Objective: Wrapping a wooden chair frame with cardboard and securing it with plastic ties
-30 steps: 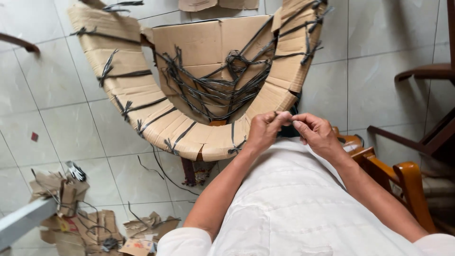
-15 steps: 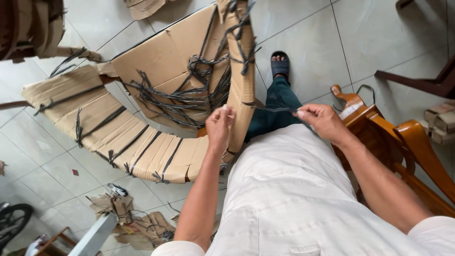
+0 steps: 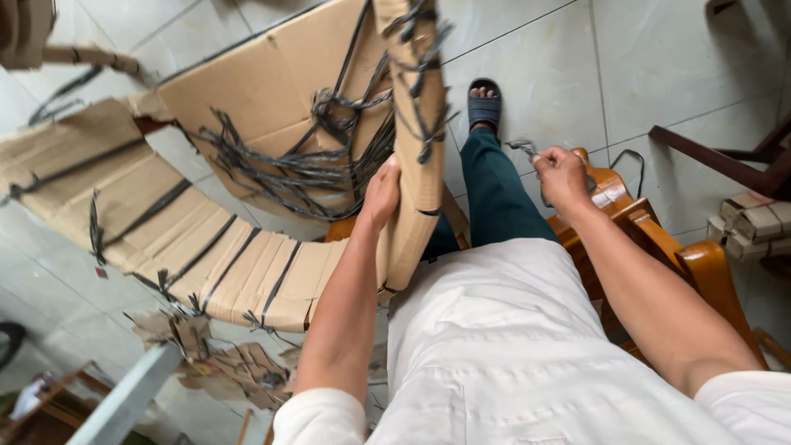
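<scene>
Nearest is the white shirt (image 3: 511,346) of the person, who sits on a wooden chair (image 3: 659,239). The left hand (image 3: 381,194) presses on the edge of a curved cardboard piece (image 3: 247,272) wrapped with black straps, and its fingers are closed around this edge. The cardboard stands in front of the knees and bends to the left, above the tiled floor (image 3: 659,74). The right hand (image 3: 562,175) is closed as a fist on a thin dark strap (image 3: 524,148), just above the chair arm. Further away a foot in a dark sandal (image 3: 484,105) rests on the floor. Cardboard scraps (image 3: 222,363) lie on the floor at lower left
</scene>
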